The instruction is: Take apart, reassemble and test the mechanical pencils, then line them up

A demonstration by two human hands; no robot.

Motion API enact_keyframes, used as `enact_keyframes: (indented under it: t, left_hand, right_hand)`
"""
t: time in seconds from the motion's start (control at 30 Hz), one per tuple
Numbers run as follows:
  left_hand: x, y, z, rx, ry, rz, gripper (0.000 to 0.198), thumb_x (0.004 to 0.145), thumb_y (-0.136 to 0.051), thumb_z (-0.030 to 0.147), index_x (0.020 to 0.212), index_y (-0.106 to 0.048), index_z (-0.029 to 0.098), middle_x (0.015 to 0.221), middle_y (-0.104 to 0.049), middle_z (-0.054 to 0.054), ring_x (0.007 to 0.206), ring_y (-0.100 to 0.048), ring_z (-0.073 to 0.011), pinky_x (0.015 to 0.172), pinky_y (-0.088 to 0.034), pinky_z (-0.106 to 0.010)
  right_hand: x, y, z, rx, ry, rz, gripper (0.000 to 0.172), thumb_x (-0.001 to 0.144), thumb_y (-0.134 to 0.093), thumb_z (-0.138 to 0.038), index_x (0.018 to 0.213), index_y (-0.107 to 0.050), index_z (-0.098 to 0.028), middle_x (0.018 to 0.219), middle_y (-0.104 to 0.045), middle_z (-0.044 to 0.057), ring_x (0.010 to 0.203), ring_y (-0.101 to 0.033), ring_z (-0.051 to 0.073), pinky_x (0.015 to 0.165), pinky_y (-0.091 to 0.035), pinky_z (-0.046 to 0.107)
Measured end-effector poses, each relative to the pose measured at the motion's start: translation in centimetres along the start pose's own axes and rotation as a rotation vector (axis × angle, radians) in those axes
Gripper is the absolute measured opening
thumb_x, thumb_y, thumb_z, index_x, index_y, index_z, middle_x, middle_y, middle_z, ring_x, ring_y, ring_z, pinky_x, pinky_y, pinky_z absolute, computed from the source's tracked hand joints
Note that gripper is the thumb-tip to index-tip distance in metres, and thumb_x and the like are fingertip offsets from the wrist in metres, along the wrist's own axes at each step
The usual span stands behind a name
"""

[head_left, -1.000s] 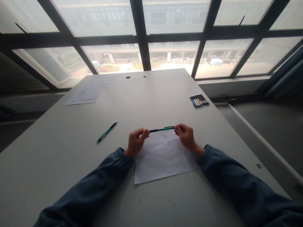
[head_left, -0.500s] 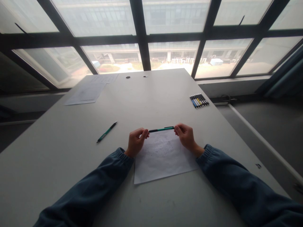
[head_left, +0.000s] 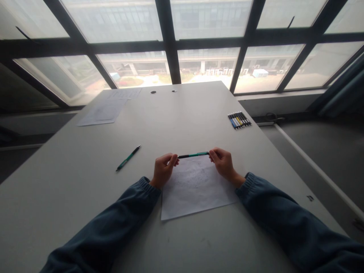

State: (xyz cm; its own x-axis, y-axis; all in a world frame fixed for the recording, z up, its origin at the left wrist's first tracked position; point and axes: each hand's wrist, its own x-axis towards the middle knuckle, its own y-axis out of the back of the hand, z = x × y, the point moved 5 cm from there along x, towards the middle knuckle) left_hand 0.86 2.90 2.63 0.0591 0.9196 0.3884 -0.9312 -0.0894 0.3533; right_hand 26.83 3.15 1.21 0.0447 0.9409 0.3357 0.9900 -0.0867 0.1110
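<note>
A green and black pen [head_left: 193,155] is stretched level between my two hands, over the far edge of a sheet of paper [head_left: 196,197]. My left hand [head_left: 165,168] pinches its dark tip end between thumb and fingers. The opposite end is pinched by my right hand [head_left: 223,163]. Grey pencil-like marks cover the upper part of the sheet, and my hands hide its far corners. A second green and black pen [head_left: 128,158] lies slantwise on the table, left of my left hand.
A row of several pens [head_left: 239,120] lies near the right edge of the white table [head_left: 176,117]. More paper sheets [head_left: 104,110] rest at the far left. A small dark object [head_left: 310,198] sits by the right edge. Windows [head_left: 209,64] stand beyond the table.
The pen between my hands has rolled slightly about its length, so its clip stands out less. Both hands keep nearly the same place.
</note>
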Motion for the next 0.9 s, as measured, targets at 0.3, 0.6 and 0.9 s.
enact_keyframes:
  t: [0.3,0.6,0.9]
  left_hand:
    - [0.12,-0.05,0.55,-0.006,-0.013,-0.003,0.045,0.097,-0.058,0.045,0.063,-0.066,0.016,0.058,-0.064,-0.003,0.054,-0.058,-0.0116,0.055,-0.045,-0.023]
    - [0.07,-0.07,0.21,0.015,-0.016,-0.006,0.048,0.097,-0.057,0.047,0.063,-0.066,0.016,0.058,-0.064,-0.003,0.053,-0.058,-0.0123,0.054,-0.045,-0.024]
    - [-0.15,0.02,1.08,0.095,-0.104,0.007,0.046,0.099,-0.055,0.042,0.062,-0.065,0.016,0.061,-0.066,-0.003,0.056,-0.061,-0.0125,0.060,-0.047,-0.024]
  right_hand:
    - [-0.06,0.05,-0.29,-0.023,-0.013,0.008,0.040,0.093,-0.062,-0.049,0.068,-0.062,-0.019,0.058,-0.057,-0.001,0.054,-0.053,0.013,0.053,-0.041,0.026]
    - [-0.01,0.02,-0.32,-0.026,-0.016,0.009,0.043,0.093,-0.061,-0.051,0.066,-0.061,-0.019,0.056,-0.055,-0.001,0.052,-0.050,0.012,0.051,-0.039,0.025]
    - [-0.06,-0.02,-0.02,-0.037,-0.012,0.017,0.044,0.094,-0.059,-0.053,0.066,-0.060,-0.019,0.057,-0.054,-0.001,0.053,-0.049,0.012,0.052,-0.038,0.026]
